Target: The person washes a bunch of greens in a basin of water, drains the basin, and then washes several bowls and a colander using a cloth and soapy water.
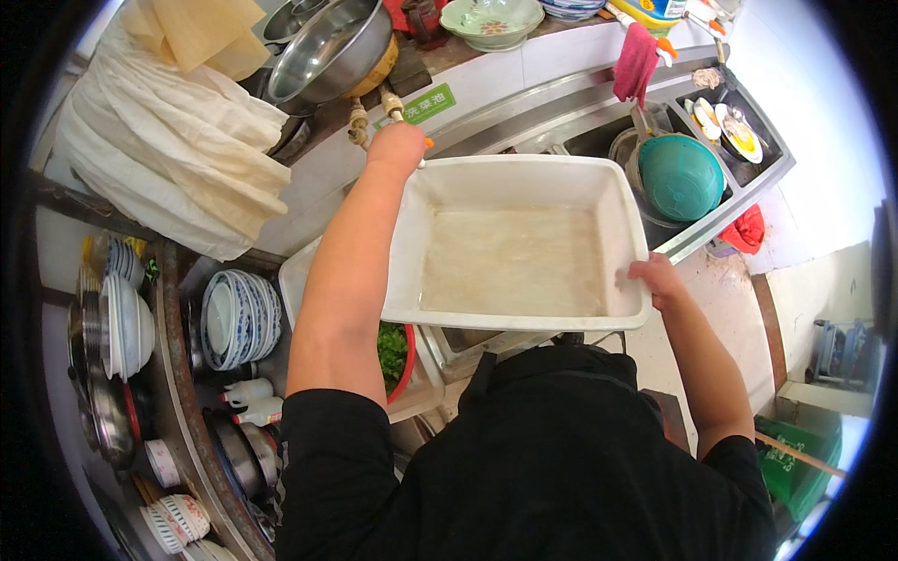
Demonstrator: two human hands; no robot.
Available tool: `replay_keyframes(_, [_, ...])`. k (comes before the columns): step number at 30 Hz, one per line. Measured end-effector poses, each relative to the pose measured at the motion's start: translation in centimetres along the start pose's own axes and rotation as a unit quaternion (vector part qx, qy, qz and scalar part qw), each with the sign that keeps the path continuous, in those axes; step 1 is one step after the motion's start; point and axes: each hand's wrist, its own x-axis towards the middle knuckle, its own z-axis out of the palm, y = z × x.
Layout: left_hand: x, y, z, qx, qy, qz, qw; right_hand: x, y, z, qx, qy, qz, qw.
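Observation:
A white rectangular plastic tub point(515, 259), with brownish stains on its bottom, is held over the sink counter. My right hand point(658, 280) grips its right wall near the lower corner. At the tub's upper left corner, my left hand point(397, 149) is closed around a white tap with an orange tip on the wall. No water shows inside the tub. Partly behind my left forearm, a red-rimmed basin holds leafy greens point(393, 350) in another white tub point(426, 379).
A teal colander point(682, 177) stands in the right sink, beside dishes point(736, 133) in a smaller basin. Steel bowls point(330, 49) and a green dish point(492, 21) sit on the ledge. Left are shelves with stacked plates point(242, 319) and a cream cloth point(168, 140). A pink rag point(635, 64) hangs from a tap.

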Motion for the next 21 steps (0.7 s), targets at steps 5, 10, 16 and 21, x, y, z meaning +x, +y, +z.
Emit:
replay_keyframes(5, [0.3,0.2,0.2,-0.001,0.010,0.002,1.000,3.8,3.8,0.8,0.036,-0.031,0.028,0.998])
replay_keyframes(10, [0.1,0.7,-0.4,-0.004,-0.011,-0.014,1.000,5.6,5.8,4.9,0.061,-0.088,0.060,0.992])
replay_keyframes(16, [0.5,0.6,0.7,-0.009,0.000,-0.026,1.000,7.0,8.0,7.9,0.117,-0.155,0.088,0.977])
replay_keyframes(21, [0.5,1.0,0.1,-0.024,-0.017,-0.028,0.999,8.4,8.4,9.4,0.116,-0.123,0.055,0.984])
